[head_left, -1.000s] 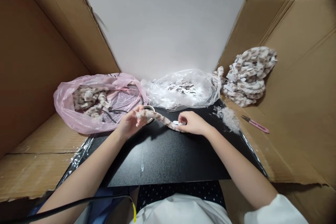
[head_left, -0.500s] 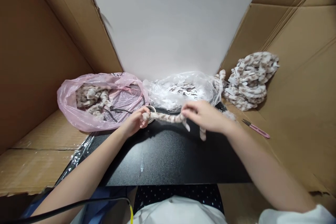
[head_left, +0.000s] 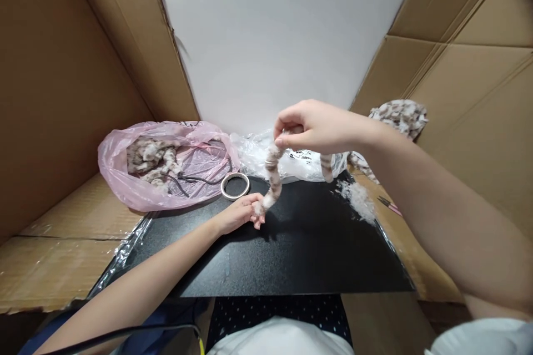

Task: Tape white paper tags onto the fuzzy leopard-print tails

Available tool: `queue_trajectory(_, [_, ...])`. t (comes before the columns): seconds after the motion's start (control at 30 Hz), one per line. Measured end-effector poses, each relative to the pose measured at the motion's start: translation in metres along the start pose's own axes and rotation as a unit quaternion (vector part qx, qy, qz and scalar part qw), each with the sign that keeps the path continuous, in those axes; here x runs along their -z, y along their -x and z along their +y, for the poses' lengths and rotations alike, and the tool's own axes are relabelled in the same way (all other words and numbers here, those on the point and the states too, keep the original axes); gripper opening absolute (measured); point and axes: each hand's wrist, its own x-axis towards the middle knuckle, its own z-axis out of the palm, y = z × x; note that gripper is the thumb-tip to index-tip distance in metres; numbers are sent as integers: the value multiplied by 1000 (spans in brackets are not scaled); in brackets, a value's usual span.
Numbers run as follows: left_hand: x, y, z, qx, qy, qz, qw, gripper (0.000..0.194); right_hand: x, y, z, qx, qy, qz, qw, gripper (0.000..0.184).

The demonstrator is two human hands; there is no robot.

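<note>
A fuzzy brown-and-white spotted strip [head_left: 272, 177] hangs between my two hands over the black board [head_left: 291, 255]. My right hand [head_left: 314, 127] is raised above the board and pinches the strip's upper part; another end of the strip [head_left: 327, 166] dangles below that hand. My left hand [head_left: 241, 213] rests low on the board and pinches the strip's lower end. A roll of tape [head_left: 235, 185] lies just behind my left hand.
A pink plastic bag [head_left: 166, 163] with more fuzzy strips sits at the back left, a clear plastic bag [head_left: 300, 158] behind the board. A heap of fuzzy strips [head_left: 400, 116] lies at the right, white fluff [head_left: 358, 197] and pink snips [head_left: 389, 206] near it. Cardboard walls enclose both sides.
My right hand has risen well above the board, pulling the strip upright. My left hand has slid nearer and to the right, away from the tape roll, still gripping the lower end.
</note>
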Motion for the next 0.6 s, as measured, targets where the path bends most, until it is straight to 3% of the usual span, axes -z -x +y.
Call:
queue_trajectory(0.2, [-3,-2,-2,5,-13,5,1000,20,-7,6,-5,12,0,-6,1000,4])
queue_trajectory(0.4, [-6,-4,-3,-29,-18,43,998,26,-7,7,-6,23,12,30,999,6])
queue_trajectory(0.6, [-9,-4,-3,-32,-23,41,998,23,-14,9,1,17,14,43,999,4])
